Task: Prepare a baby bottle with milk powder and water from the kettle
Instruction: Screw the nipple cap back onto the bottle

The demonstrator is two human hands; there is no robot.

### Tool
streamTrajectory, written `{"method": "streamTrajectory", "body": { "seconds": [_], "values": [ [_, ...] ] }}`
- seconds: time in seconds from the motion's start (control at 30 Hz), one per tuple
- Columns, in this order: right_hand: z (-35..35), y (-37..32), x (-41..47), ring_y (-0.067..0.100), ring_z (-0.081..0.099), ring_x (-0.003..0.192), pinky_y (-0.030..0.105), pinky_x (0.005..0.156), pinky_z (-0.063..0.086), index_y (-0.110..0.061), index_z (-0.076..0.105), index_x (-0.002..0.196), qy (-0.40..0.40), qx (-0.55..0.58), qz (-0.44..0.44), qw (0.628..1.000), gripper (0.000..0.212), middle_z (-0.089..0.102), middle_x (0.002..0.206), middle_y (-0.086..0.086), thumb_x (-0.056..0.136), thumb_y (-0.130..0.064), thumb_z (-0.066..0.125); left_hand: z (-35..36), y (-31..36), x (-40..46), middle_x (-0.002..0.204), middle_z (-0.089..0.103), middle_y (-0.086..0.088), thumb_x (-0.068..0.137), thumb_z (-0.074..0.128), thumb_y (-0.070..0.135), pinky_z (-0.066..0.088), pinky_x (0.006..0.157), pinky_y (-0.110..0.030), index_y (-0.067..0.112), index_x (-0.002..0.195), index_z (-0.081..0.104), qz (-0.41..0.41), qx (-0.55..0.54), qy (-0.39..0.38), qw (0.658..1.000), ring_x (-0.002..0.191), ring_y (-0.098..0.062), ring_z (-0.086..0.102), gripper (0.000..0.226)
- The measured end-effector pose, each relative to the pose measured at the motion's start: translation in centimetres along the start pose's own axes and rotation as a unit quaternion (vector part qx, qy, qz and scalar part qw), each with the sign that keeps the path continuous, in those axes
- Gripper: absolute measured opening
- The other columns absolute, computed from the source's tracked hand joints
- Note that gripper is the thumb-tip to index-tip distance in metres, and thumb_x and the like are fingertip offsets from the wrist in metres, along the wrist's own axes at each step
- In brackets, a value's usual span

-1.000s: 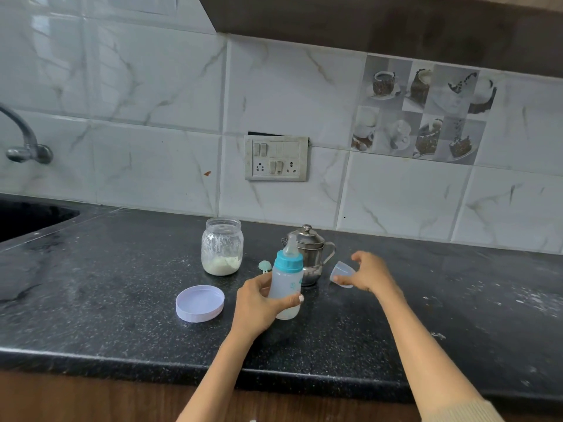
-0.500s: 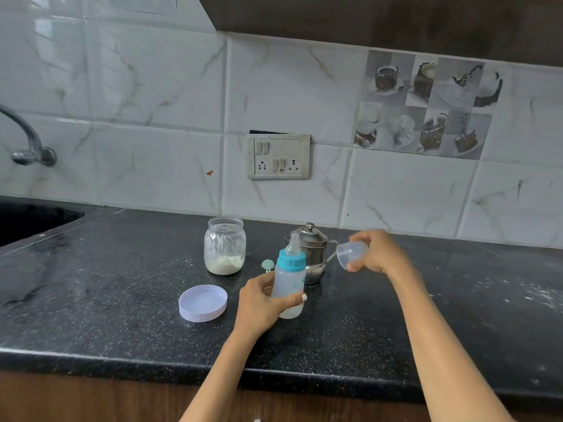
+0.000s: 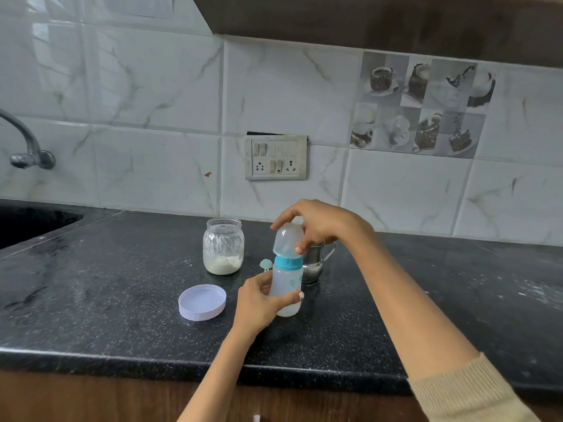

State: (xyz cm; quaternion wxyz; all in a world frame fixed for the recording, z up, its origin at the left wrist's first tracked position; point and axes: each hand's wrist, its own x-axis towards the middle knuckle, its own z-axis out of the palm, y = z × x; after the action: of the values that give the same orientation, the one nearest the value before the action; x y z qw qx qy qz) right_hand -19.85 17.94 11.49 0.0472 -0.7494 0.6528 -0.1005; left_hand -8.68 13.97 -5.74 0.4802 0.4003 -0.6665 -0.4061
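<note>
Now the right hand point(image 3: 320, 223) has carried the clear cap point(image 3: 288, 240) over onto the baby bottle point(image 3: 286, 284), fingers pinching it; below it, the left hand point(image 3: 259, 303) grips the bottle upright on the counter point(image 3: 122, 300), kettle point(image 3: 313, 263) just behind.

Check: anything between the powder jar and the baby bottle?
Head view: a small pale green scoop lies on the counter between the powder jar and the baby bottle; otherwise bare counter.
</note>
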Motion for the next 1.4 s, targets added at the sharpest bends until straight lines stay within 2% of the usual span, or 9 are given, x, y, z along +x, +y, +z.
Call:
{"method": "streamTrajectory", "body": {
  "seconds": [0.3,0.4,0.63,0.77,0.97,1.1,1.27,1.33,1.4],
  "values": [
    [0.9,-0.1,0.4,0.020,0.056,0.100,0.027,0.074,0.047,-0.032,0.055,0.130,-0.023,-0.048,0.009,0.999,0.061,0.050,0.138,0.003,0.081,0.000,0.069,0.0,-0.2,0.2,0.109,0.070,0.004,0.063,0.086,0.031,0.044,0.075,-0.011,0.017,0.117,0.066,0.001,0.004,-0.004,1.000,0.100,-0.008,0.064,0.060],
    [1.0,-0.3,0.3,0.025,0.054,0.116,0.033,0.088,0.048,-0.031,0.052,0.133,-0.018,-0.065,0.026,0.997,0.059,0.048,0.139,0.003,0.082,-0.008,0.070,0.0,-0.2,0.2,0.110,0.070,0.004,0.063,0.086,0.031,0.044,0.075,-0.012,0.017,0.117,0.066,0.001,0.000,-0.007,1.000,0.101,-0.008,0.064,0.060],
    [1.1,-1.1,0.1,0.022,0.057,0.100,0.032,0.081,0.049,-0.025,0.051,0.133,-0.003,-0.120,0.055,0.991,0.054,0.050,0.133,0.005,0.083,-0.026,0.071,0.1,-0.3,0.2,0.108,0.070,0.004,0.064,0.086,0.031,0.046,0.078,-0.016,0.018,0.115,0.066,0.009,-0.002,-0.013,1.000,0.100,-0.008,0.064,0.056],
    [0.8,-1.2,0.5,0.021,0.055,0.094,0.031,0.079,0.052,-0.027,0.055,0.128,-0.025,-0.139,0.041,0.989,0.050,0.051,0.131,0.005,0.083,-0.013,0.070,0.0,-0.4,0.3,0.107,0.071,0.005,0.064,0.086,0.033,0.049,0.084,-0.022,0.019,0.114,0.067,0.010,-0.003,-0.016,1.000,0.100,-0.008,0.065,0.056],
    [0.6,-0.5,0.8,0.024,0.056,0.107,0.023,0.064,0.046,-0.029,0.060,0.120,-0.062,-0.105,-0.005,0.993,0.054,0.049,0.134,0.001,0.080,0.007,0.064,0.0,-0.4,0.3,0.107,0.071,0.007,0.066,0.085,0.032,0.048,0.086,-0.022,0.020,0.114,0.067,0.014,-0.003,-0.025,1.000,0.101,-0.007,0.064,0.053],
    [0.0,-0.1,1.0,0.022,0.060,0.097,0.027,0.075,0.051,-0.030,0.058,0.123,-0.086,-0.076,0.012,0.993,0.051,0.056,0.118,0.001,0.078,-0.011,0.074,0.1,-0.5,0.4,0.106,0.071,0.006,0.066,0.084,0.032,0.049,0.087,-0.024,0.019,0.113,0.067,0.015,0.001,-0.028,0.999,0.101,-0.008,0.065,0.052],
    [0.0,-0.3,1.3,0.015,0.064,0.070,0.027,0.070,0.055,-0.023,0.054,0.129,-0.095,-0.042,0.052,0.993,0.057,0.063,0.092,0.002,0.077,-0.034,0.075,0.1,-0.6,0.5,0.107,0.071,0.006,0.066,0.084,0.034,0.050,0.087,-0.024,0.020,0.115,0.066,0.017,0.007,-0.033,0.999,0.101,-0.008,0.065,0.054],
    [0.2,-0.6,1.1,0.015,0.066,0.066,0.026,0.061,0.052,-0.018,0.060,0.117,-0.066,-0.084,0.072,0.992,0.052,0.065,0.089,0.001,0.074,-0.045,0.073,0.1,-0.6,0.5,0.106,0.072,0.006,0.066,0.084,0.034,0.051,0.087,-0.025,0.020,0.114,0.067,0.017,0.006,-0.033,0.999,0.101,-0.009,0.065,0.053],
    [0.8,-0.9,1.1,0.015,0.060,0.058,0.023,0.052,0.044,-0.012,0.060,0.086,-0.016,-0.137,0.091,0.986,0.047,0.062,0.080,0.002,0.073,-0.056,0.068,0.1,-0.7,0.5,0.106,0.072,0.006,0.065,0.084,0.034,0.052,0.088,-0.029,0.021,0.114,0.067,0.014,0.005,-0.032,0.999,0.100,-0.009,0.066,0.053]
  ]
}}
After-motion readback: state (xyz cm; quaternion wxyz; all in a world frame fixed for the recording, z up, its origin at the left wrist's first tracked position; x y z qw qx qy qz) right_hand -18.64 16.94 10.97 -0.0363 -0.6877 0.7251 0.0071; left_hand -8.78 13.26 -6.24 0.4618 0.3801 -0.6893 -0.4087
